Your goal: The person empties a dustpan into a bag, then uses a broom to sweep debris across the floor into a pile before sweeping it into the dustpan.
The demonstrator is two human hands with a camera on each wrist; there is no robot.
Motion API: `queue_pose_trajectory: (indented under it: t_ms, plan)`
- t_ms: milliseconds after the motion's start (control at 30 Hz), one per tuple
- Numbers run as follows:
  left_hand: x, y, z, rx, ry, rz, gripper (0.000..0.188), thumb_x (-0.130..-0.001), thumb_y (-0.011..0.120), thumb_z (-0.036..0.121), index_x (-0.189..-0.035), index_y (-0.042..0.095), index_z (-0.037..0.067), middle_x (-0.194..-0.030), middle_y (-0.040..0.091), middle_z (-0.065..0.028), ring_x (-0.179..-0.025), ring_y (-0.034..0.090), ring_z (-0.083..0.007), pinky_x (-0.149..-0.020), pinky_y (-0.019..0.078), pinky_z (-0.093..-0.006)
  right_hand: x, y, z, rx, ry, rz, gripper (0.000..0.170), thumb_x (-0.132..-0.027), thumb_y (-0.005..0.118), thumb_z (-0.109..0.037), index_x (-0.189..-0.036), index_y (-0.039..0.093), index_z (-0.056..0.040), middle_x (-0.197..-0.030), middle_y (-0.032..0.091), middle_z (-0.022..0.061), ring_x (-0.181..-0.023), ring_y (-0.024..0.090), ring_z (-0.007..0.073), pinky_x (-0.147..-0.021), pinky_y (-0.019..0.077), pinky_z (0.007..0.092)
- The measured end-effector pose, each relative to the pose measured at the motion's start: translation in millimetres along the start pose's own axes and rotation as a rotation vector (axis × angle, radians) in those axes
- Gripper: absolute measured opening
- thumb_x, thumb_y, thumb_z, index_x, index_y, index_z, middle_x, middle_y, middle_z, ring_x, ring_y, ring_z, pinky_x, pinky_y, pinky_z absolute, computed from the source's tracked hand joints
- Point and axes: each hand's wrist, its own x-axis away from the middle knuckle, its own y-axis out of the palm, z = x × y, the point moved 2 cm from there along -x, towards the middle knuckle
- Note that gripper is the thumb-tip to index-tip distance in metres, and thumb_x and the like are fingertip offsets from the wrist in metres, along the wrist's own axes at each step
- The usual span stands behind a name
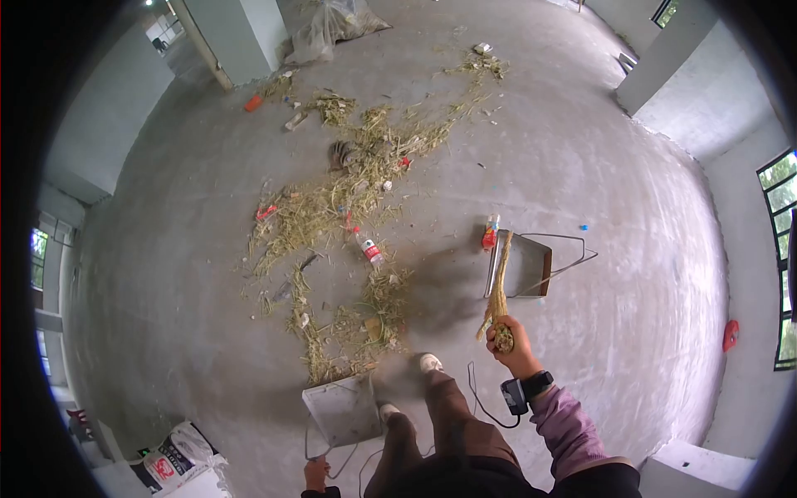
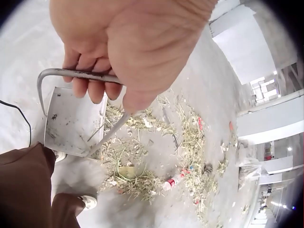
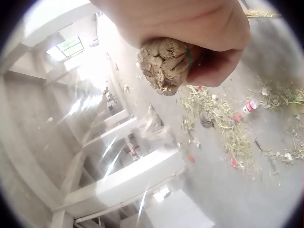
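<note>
My left hand (image 1: 316,473) grips the bent metal handle (image 2: 80,73) of a pale dustpan (image 1: 342,413), its fingers hooked round the bar. The dustpan is low by my feet, its front edge at the near end of the strewn straw (image 1: 311,332). My right hand (image 1: 518,355) holds a straw hand broom (image 1: 499,286) by its thick bundled end (image 3: 164,65). The broom's narrow part points forward and overlaps a second dustpan (image 1: 525,264) in the head view. A bottle with a red label (image 1: 491,232) is beside that dustpan.
Straw and litter stretch forward over the grey floor (image 1: 581,332), with a red-labelled plastic bottle (image 1: 369,247) among them. A clear plastic sack (image 1: 332,29) stands near a pillar (image 1: 241,37). A red object (image 1: 730,335) lies by the right wall; a printed bag (image 1: 178,456) is at lower left.
</note>
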Motion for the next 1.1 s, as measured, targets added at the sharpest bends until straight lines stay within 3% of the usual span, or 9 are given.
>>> queue_pose_trajectory:
  t_ms: [67, 133, 233, 400, 500, 667, 900, 1000, 1100]
  plan:
    - [4, 5, 5, 0.039, -0.007, -0.007, 0.027, -0.08, 0.057, 0.023, -0.078, 0.055, -0.003, -0.065, 0.054, -0.0078, -0.053, 0.055, -0.0163, -0.049, 0.0464, -0.0264, -17, -6, -1, -0.095, 0.066, 0.032, 0.01, -0.081, 0.05, -0.015, -0.082, 0.043, -0.0079, -0.064, 0.047, 0.0057, -0.055, 0.051, 0.0167, -0.045, 0.0391, 0.0255]
    - [11, 13, 13, 0.071, -0.015, -0.021, 0.026, -0.08, 0.057, 0.023, -0.079, 0.054, -0.003, -0.066, 0.054, -0.0076, -0.054, 0.056, -0.0165, -0.05, 0.0469, -0.0262, -43, -14, -6, -0.54, 0.465, 0.118, 0.011, -0.08, 0.051, -0.014, -0.082, 0.042, -0.0079, -0.063, 0.047, 0.0058, -0.055, 0.05, 0.0176, -0.044, 0.0385, 0.0266]
    - [17, 25, 22, 0.126, -0.002, -0.035, 0.026, -0.081, 0.057, 0.024, -0.081, 0.054, -0.002, -0.068, 0.055, -0.0078, -0.058, 0.057, -0.0168, -0.053, 0.0479, -0.0262, -63, -13, -5, -0.552, 0.518, 0.134, 0.012, -0.08, 0.053, -0.012, -0.082, 0.042, -0.008, -0.063, 0.047, 0.0064, -0.055, 0.05, 0.0184, -0.042, 0.037, 0.0277]
    - [25, 46, 39, 0.165, 0.01, -0.094, 0.025, -0.083, 0.056, 0.024, -0.082, 0.054, -0.001, -0.071, 0.056, -0.0079, -0.063, 0.058, -0.0169, -0.059, 0.0494, -0.0271, -79, -32, 30, -0.32, 0.211, -0.372, 0.046, -0.073, 0.052, 0.014, -0.112, 0.039, -0.0052, -0.086, 0.047, 0.0086, -0.074, 0.049, 0.0142, -0.061, 0.0439, 0.0242]
    - [25, 53, 45, 0.161, 0.007, -0.112, 0.024, -0.083, 0.056, 0.023, -0.083, 0.054, -0.001, -0.071, 0.056, -0.0078, -0.063, 0.058, -0.0168, -0.061, 0.0495, -0.0273, -49, -6, -11, -0.055, 0.067, -0.255, 0.021, -0.078, 0.052, -0.003, -0.096, 0.043, -0.006, -0.073, 0.047, 0.0071, -0.062, 0.05, 0.0158, -0.05, 0.0405, 0.0251]
    - [30, 65, 56, 0.163, 0.01, -0.121, 0.024, -0.083, 0.057, 0.022, -0.084, 0.056, -0.002, -0.072, 0.057, -0.008, -0.063, 0.058, -0.0163, -0.06, 0.049, -0.0267, -35, -14, -46, -0.501, 0.63, -0.066, 0.014, -0.082, 0.051, -0.016, -0.089, 0.046, -0.0053, -0.069, 0.049, 0.0064, -0.059, 0.052, 0.0133, -0.047, 0.0397, 0.0234]
    - [30, 75, 57, 0.043, 0.047, -0.075, 0.029, -0.078, 0.057, 0.024, -0.076, 0.059, -0.005, -0.066, 0.06, -0.0082, -0.059, 0.056, -0.0144, -0.055, 0.0437, -0.0271, -59, -19, -24, -0.457, 0.443, -0.153, 0.02, -0.081, 0.055, -0.007, -0.097, 0.044, -0.0042, -0.075, 0.049, 0.0045, -0.063, 0.05, 0.0118, -0.053, 0.0415, 0.0219]
    - [37, 77, 58, 0.028, 0.039, -0.045, 0.029, -0.078, 0.058, 0.024, -0.076, 0.059, -0.005, -0.066, 0.06, -0.0084, -0.06, 0.056, -0.0147, -0.056, 0.0433, -0.0276, -68, -16, -15, 0.524, -0.372, -0.415, 0.038, -0.075, 0.056, 0.01, -0.107, 0.041, -0.0039, -0.078, 0.048, 0.0053, -0.069, 0.049, 0.01, -0.058, 0.0435, 0.0231]
    - [48, 79, 54, 0.002, 0.042, -0.019, 0.028, -0.079, 0.058, 0.024, -0.078, 0.058, -0.004, -0.067, 0.059, -0.0084, -0.059, 0.056, -0.0152, -0.055, 0.0448, -0.0269, -95, -28, 22, 0.002, 0.226, -0.43, 0.047, -0.071, 0.057, 0.015, -0.111, 0.04, -0.0035, -0.08, 0.048, 0.0051, -0.071, 0.048, 0.0095, -0.06, 0.0442, 0.0233]
